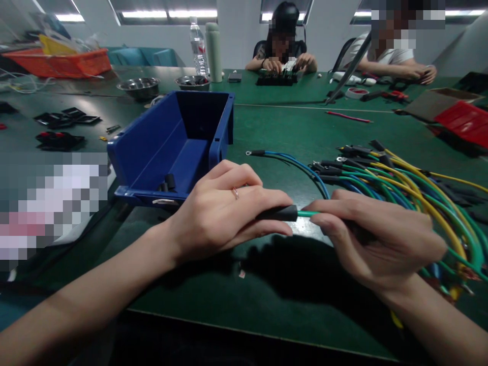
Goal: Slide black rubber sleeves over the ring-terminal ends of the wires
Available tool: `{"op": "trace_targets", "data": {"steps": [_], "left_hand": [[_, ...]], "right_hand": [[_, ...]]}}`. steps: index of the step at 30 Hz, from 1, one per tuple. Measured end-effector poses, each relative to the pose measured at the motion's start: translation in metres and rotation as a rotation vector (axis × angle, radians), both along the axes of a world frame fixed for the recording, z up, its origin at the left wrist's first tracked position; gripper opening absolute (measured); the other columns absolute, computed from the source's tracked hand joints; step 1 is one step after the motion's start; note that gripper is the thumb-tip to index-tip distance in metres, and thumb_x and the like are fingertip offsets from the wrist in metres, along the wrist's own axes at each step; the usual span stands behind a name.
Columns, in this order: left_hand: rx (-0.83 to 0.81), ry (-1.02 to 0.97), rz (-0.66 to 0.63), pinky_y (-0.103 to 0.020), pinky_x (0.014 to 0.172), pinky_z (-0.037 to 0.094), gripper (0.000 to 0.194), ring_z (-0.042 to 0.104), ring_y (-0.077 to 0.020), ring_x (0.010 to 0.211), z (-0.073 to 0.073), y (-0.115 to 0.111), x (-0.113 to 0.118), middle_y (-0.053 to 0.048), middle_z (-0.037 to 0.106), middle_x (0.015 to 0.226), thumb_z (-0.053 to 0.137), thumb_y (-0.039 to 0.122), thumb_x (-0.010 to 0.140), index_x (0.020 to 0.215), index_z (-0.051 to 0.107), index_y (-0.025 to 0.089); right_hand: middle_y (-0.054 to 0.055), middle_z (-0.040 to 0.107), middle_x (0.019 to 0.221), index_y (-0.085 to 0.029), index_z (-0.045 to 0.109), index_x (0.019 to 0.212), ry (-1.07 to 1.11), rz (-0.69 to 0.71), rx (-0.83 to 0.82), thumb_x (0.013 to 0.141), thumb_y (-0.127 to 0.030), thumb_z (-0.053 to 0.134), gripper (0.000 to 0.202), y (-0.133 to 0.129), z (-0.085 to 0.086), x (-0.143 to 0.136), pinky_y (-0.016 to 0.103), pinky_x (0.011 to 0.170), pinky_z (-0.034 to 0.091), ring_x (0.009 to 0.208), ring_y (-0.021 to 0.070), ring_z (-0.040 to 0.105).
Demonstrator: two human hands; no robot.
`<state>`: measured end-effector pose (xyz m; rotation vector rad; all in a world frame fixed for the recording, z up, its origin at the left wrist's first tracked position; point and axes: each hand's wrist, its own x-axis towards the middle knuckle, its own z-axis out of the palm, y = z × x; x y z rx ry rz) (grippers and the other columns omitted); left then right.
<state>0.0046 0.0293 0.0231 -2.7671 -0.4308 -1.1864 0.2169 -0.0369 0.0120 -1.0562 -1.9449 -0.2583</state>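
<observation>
Between thumb and fingers, my left hand (229, 208) is closed on a black tubular sleeve (284, 213). A green wire (305, 214) comes out of the sleeve's right end, and my right hand (377, 234) pinches that wire. The sleeve's left end is hidden inside my left hand. Just behind my left hand stands a blue plastic bin (163, 152) with a few short black tubes (168, 182) in it. A blue wire (293, 158) with a ring terminal lies behind my right hand. Yellow, green and blue wires (412, 188) with black sleeves are heaped at the right.
Metal bowls (139, 87), a water bottle (197, 48) and a green flask (214, 53) stand at the back. Two people sit across the table. A red wire (348, 117) and a red bin (465, 124) lie at the right; an orange basket (61, 62) is far left.
</observation>
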Motion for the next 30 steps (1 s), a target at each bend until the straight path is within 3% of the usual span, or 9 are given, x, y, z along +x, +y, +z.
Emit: {"op": "trace_targets", "data": {"steps": [7, 11, 14, 18, 21, 24, 27, 30], "left_hand": [[0.001, 0.017, -0.031, -0.027, 0.081, 0.048, 0.030, 0.062, -0.0136, 0.082, -0.002, 0.000, 0.003, 0.000, 0.069, 0.078, 0.062, 0.045, 0.092, 0.103, 0.067, 0.018], [-0.048, -0.069, -0.029, -0.032, 0.090, 0.049, 0.046, 0.062, -0.0166, 0.093, -0.002, 0.000, -0.002, -0.003, 0.072, 0.092, 0.052, 0.058, 0.094, 0.115, 0.061, 0.018], [-0.053, -0.257, 0.121, -0.038, 0.089, 0.050, 0.045, 0.061, -0.0179, 0.094, 0.000, 0.005, -0.010, -0.006, 0.069, 0.098, 0.039, 0.054, 0.101, 0.116, 0.059, 0.017], [-0.090, -0.437, 0.476, -0.033, 0.080, 0.052, 0.036, 0.064, -0.0149, 0.083, 0.006, 0.021, -0.022, -0.005, 0.065, 0.095, 0.034, 0.039, 0.103, 0.108, 0.061, 0.016], [-0.132, -0.220, 0.818, -0.034, 0.083, 0.052, 0.031, 0.067, -0.0200, 0.089, 0.011, 0.035, -0.031, -0.007, 0.069, 0.098, 0.037, 0.035, 0.100, 0.107, 0.061, 0.017], [-0.397, 0.216, 1.076, -0.045, 0.082, 0.053, 0.038, 0.069, -0.0332, 0.094, 0.013, 0.048, -0.040, -0.014, 0.072, 0.097, 0.037, 0.042, 0.095, 0.105, 0.065, 0.018], [-0.611, 0.493, 1.088, -0.052, 0.080, 0.053, 0.045, 0.069, -0.0403, 0.094, 0.009, 0.058, -0.047, -0.016, 0.073, 0.096, 0.035, 0.049, 0.091, 0.103, 0.069, 0.020], [-0.696, 0.601, 1.031, -0.049, 0.080, 0.052, 0.048, 0.069, -0.0396, 0.099, 0.005, 0.064, -0.052, -0.015, 0.073, 0.105, 0.033, 0.052, 0.090, 0.108, 0.068, 0.024]], "right_hand": [[-0.002, 0.059, 0.063, -0.021, 0.059, 0.087, -0.005, 0.081, -0.022, 0.092, -0.016, 0.059, 0.007, 0.001, -0.004, 0.001, 0.022, 0.051, 0.038, 0.052, 0.0068, 0.049], [-0.003, 0.059, 0.064, -0.020, 0.058, 0.086, 0.037, 0.083, -0.081, 0.095, -0.017, 0.053, 0.011, 0.002, -0.004, 0.006, 0.019, 0.052, 0.039, 0.053, 0.0051, 0.052], [-0.002, 0.055, 0.062, -0.020, 0.060, 0.084, 0.232, 0.123, -0.141, 0.099, -0.021, 0.044, 0.022, 0.004, -0.011, 0.012, 0.019, 0.046, 0.035, 0.048, 0.0042, 0.047], [0.001, 0.055, 0.064, -0.022, 0.063, 0.086, 0.487, 0.157, -0.222, 0.104, -0.038, 0.030, 0.042, 0.011, -0.026, 0.017, 0.021, 0.043, 0.035, 0.049, 0.0082, 0.048], [0.001, 0.054, 0.063, -0.021, 0.063, 0.085, 0.470, 0.124, -0.198, 0.105, -0.042, 0.022, 0.050, 0.016, -0.031, 0.019, 0.020, 0.044, 0.035, 0.049, 0.0086, 0.048], [0.000, 0.052, 0.060, -0.019, 0.062, 0.082, 0.375, 0.077, -0.134, 0.104, -0.041, 0.031, 0.044, 0.017, -0.027, 0.020, 0.020, 0.046, 0.033, 0.050, 0.0072, 0.046], [-0.003, 0.046, 0.055, -0.017, 0.059, 0.073, 0.266, 0.022, -0.068, 0.096, -0.039, 0.055, 0.032, 0.016, -0.019, 0.020, 0.019, 0.047, 0.029, 0.047, 0.0045, 0.040], [-0.007, 0.041, 0.051, -0.015, 0.054, 0.069, 0.148, -0.039, 0.024, 0.086, -0.037, 0.070, 0.032, 0.016, -0.013, 0.019, 0.017, 0.045, 0.026, 0.044, 0.0017, 0.033]]}}
